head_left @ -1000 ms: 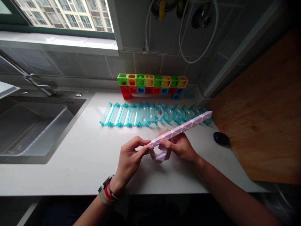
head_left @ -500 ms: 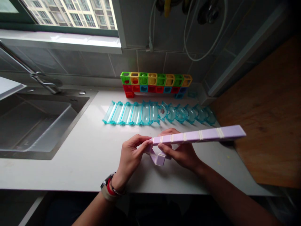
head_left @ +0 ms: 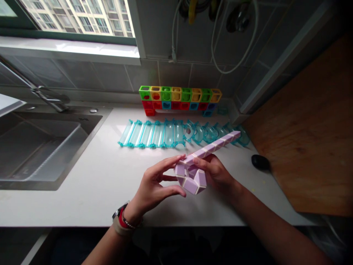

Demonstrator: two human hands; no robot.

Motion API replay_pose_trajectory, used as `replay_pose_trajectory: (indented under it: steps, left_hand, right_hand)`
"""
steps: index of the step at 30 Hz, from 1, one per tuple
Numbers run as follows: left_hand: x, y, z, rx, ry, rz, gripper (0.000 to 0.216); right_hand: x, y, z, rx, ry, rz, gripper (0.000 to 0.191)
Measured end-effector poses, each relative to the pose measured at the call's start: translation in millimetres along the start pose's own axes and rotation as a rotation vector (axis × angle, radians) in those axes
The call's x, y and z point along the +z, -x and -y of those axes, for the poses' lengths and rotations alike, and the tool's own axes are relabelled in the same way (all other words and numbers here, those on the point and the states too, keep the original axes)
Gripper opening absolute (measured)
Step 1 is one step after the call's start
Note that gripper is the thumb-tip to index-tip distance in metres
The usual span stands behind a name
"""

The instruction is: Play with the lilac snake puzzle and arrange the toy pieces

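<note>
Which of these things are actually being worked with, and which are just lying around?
In use: purple twist puzzle, gripped by the left hand and right hand.
Lying about: clear teal track pieces, coloured blocks, small black object, sink, tap.

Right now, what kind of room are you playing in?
Most likely a kitchen: a steel sink with a tap, and a white counter along a tiled wall. The left hand and right hand hold a purple twisty toy above it.
</note>
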State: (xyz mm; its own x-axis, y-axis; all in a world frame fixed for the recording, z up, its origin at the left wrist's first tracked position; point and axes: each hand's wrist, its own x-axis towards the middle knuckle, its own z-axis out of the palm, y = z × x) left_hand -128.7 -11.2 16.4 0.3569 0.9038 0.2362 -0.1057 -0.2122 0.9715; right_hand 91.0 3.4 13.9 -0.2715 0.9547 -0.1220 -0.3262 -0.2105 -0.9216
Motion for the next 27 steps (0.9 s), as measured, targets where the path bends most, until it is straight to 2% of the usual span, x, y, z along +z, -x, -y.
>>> replay_pose_trajectory:
  steps: [3,5,8,10,13,20,27]
  left_hand:
    - [-1,0,2,0.036,-0.105,-0.061,0.061]
    - [-2,-1,1,0.044,-0.113,-0.068,0.068]
    - [-4,-2,-3,0.026,-0.019,0.036,0.087]
    - [-5,-2,-4,0.009,0.005,0.059,0.083]
    - [-4,-2,-4,-0.019,0.036,0.031,0.074]
    - [1,-1,-5,-0.133,0.237,-0.006,0.069]
    - [3,-5,-8,-0.153,0.347,0.0,0.065]
  right_hand:
    - [0,2,1,-0.024,0.097,0.053,0.035]
    - [0,3,2,-0.045,0.13,0.062,0.034]
    - [-1,3,4,-0.045,0.091,0.065,0.032]
    - [-2,3,4,-0.036,0.041,0.071,0.031]
    - [-2,3,4,-0.039,0.018,0.095,0.03]
    - [-4,3,9,-0.113,0.111,0.134,0.031]
    - [3,10,13,-0.17,0.171,0.115,0.032]
